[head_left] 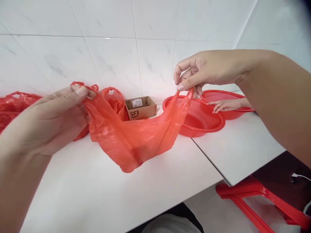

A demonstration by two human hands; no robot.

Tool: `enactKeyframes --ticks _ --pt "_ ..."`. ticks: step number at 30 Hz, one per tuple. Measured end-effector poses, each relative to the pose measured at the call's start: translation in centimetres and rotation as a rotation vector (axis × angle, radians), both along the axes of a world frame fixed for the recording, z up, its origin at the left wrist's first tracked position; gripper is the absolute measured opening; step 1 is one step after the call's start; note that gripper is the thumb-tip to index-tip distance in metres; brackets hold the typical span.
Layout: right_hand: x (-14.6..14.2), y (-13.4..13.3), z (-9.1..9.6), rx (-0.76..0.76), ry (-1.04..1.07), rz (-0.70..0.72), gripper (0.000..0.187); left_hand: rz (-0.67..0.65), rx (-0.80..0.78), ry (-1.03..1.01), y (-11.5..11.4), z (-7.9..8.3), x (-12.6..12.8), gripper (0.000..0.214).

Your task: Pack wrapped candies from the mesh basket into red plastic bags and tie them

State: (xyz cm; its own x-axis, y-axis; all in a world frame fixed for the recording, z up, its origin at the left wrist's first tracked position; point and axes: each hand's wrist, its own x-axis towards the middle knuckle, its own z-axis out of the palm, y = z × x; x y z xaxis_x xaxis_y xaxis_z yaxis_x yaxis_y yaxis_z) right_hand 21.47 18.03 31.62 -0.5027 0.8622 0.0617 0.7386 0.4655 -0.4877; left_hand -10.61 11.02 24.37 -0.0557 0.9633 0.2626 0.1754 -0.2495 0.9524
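Between the pinching fingers of the left hand and the right hand hangs a red bag, its contents unclear. Beyond the fingertips stand an open cardboard box and a red basket. The right wrist bends downward; the left thumb lies uppermost.
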Motion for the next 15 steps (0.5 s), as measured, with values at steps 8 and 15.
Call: enactKeyframes --ticks 8,15 --pt "-7.7 -2.3 -2.0 0.026 0.312 0.35 0.012 -0.578 -0.233 0.185 0.6 0.1 4.6 0.055" --pt "-10.1 -0.8 -5.8 0.016 0.56 0.428 0.016 -0.379 -0.345 -0.031 1.5 -1.1 5.3 0.031"
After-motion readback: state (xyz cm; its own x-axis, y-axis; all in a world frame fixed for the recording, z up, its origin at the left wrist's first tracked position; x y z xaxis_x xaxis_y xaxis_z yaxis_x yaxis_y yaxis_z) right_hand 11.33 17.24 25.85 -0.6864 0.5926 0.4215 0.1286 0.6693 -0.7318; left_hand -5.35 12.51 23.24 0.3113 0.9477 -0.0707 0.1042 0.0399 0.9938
